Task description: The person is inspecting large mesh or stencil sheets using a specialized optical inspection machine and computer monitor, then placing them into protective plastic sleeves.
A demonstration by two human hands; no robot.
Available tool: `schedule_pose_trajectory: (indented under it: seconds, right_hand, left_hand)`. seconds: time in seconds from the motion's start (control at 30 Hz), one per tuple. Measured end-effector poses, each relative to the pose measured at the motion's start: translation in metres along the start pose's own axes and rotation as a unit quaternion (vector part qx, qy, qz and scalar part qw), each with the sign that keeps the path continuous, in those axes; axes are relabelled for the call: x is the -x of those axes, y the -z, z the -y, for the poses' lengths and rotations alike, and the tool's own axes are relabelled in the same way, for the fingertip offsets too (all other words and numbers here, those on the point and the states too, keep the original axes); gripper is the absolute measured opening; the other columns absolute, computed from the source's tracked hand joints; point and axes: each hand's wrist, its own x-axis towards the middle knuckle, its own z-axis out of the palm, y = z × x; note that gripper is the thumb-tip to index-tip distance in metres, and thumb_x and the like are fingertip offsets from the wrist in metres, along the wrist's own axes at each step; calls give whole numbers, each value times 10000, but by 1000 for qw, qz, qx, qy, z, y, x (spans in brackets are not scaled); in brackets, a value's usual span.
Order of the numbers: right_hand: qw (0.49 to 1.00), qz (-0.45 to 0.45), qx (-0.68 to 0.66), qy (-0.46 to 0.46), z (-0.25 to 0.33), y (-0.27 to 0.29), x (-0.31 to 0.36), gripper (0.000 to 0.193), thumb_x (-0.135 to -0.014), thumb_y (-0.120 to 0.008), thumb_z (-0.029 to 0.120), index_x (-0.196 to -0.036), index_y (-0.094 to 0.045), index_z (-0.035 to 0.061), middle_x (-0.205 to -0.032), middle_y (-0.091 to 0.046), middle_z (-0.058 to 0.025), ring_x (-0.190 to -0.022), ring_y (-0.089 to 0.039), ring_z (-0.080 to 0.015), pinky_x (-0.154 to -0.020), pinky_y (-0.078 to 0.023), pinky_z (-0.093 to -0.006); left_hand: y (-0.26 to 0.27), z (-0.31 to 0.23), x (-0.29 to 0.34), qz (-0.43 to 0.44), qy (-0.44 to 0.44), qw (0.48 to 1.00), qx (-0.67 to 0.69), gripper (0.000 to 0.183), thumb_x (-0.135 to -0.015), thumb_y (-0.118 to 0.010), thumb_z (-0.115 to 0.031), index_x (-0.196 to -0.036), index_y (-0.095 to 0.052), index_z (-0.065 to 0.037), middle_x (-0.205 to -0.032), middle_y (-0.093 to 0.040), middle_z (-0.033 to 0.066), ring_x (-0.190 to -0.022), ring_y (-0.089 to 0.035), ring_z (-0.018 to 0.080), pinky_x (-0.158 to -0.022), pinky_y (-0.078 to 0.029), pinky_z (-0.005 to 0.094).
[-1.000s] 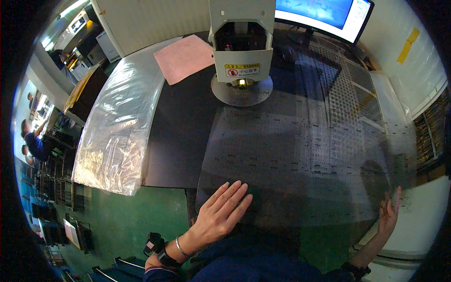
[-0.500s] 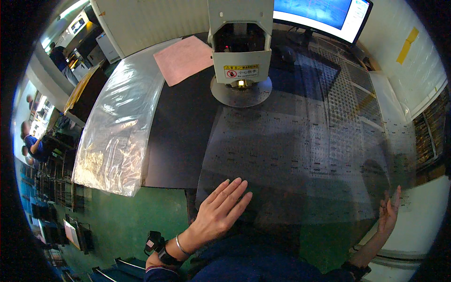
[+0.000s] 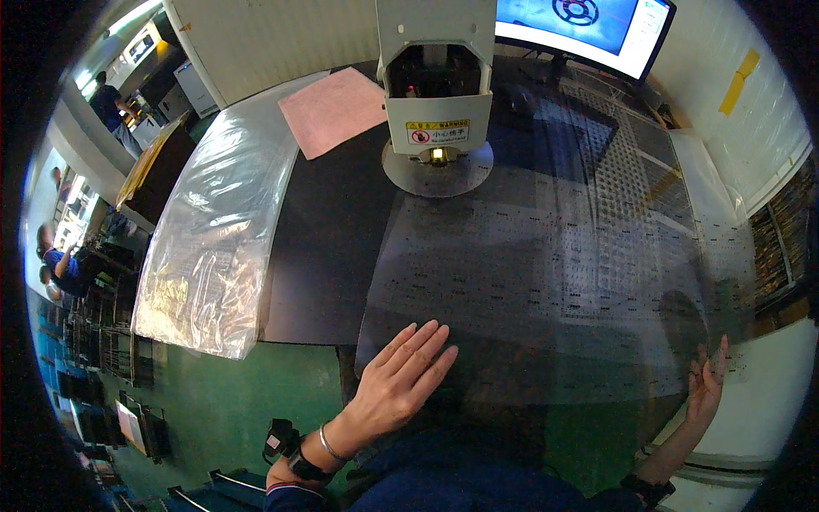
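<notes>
A large, thin see-through film sheet (image 3: 512, 290), printed with rows of small dark marks, spreads over the dark tabletop and past its front edge. My left hand (image 3: 401, 375) rests palm down near the sheet's front left part, open, with fingers stretched out. At the sheet's right front edge, my right hand (image 3: 705, 388) has some fingers bent and one straighter; it appears to hold the film's edge, though the film partly veils the fingertips. Beyond the hands stands a pale inspection machine head (image 3: 439, 107) with a small lit lens over a round metal plate (image 3: 409, 177).
A monitor (image 3: 589, 38) at the back right shows a dark wheel-like shape on blue. To the left lie a clear plastic bag (image 3: 213, 222) and a pink cloth (image 3: 333, 111). A dark mouse (image 3: 519, 98) sits behind the film. Other people work at the far left.
The monitor picture has gone from faint lines to a dark wheel-like shape. Both my hands stay nearly in place. A person at the far left has shifted slightly.
</notes>
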Motion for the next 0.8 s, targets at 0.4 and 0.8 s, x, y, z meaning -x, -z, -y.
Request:
schedule_pose_trajectory:
  seconds: [0.4,0.8]
  right_hand:
    - [999,-41,-10,2,-3,-5,-2,611,-851,-488,1,-1375,-250,207,-1188,-470,-168,-695,-598,-127,-562,-517,-191]
    - [998,-37,35,-35,-6,20,-2,581,-855,-512,55,-1365,-278,206,-1105,-547,-98,-843,-569,-120,-538,-494,-191]
  left_hand:
    - [25,-15,2,-27,-15,991,129,409,-679,-712,-136,-1056,-584,-46,-1157,-539,150,-1090,-519,289,-947,-399,417]
    - [38,24,83,-194,537,794,210,188,-813,-607,-126,-693,-580,16,-739,-645,100,-691,-592,112,-597,-474,271]
